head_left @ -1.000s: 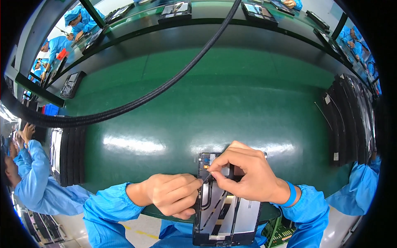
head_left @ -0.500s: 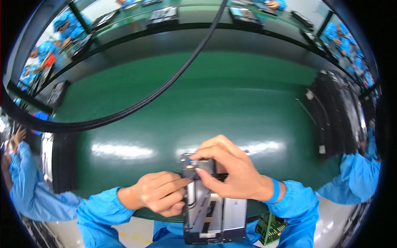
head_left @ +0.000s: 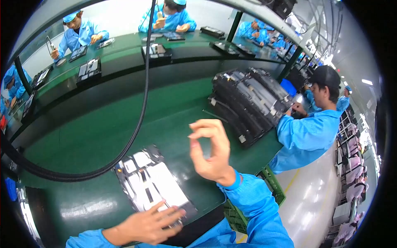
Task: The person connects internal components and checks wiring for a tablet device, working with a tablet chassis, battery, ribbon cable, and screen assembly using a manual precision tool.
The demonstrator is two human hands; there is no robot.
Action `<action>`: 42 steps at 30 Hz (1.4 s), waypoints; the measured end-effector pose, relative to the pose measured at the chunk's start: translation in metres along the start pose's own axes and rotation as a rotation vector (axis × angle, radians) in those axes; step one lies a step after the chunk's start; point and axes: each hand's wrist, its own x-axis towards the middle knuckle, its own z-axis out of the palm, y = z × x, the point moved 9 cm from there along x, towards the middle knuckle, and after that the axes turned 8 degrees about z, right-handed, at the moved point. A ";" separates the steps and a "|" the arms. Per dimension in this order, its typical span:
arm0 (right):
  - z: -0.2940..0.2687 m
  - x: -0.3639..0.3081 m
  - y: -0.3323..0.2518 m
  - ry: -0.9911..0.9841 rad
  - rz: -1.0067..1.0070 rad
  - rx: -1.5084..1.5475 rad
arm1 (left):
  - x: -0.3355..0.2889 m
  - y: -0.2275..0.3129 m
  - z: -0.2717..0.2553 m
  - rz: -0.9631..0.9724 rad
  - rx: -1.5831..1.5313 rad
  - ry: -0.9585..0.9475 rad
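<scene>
An opened tablet (head_left: 167,180) lies slanted on the green table, its inner parts and pale, flat battery-like panels exposed. My left hand (head_left: 149,225) reaches over the tablet's near end with its fingers spread; whether they press on it I cannot tell. Up and to the right, away from the tablet, my right hand (head_left: 211,155) is raised. Its fingers are curved, with a gap between thumb and forefinger and nothing visible in it.
A stack of dark tablet-like units (head_left: 248,103) stands on the table at the right. Beside it works a person in blue (head_left: 310,128). A thick black cable (head_left: 142,107) hangs across the left side. A green crate (head_left: 273,186) is below the table edge. More units lie along the far shelf.
The view has swung to the right. My right hand has left the tablet's far end and risen rightward. My left hand has gone from the tablet's left side to its near end, fingers spreading.
</scene>
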 end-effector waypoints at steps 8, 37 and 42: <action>-0.151 0.079 0.022 -0.156 0.020 -0.938 | -0.052 -0.154 -0.065 -0.320 0.154 0.317; -0.120 0.060 -0.060 -0.138 -0.357 -1.179 | -0.113 -0.127 -0.095 -0.419 0.574 0.777; -0.010 -0.020 -0.114 -0.332 -0.483 -0.934 | -0.109 -0.076 -0.088 -0.269 0.684 0.809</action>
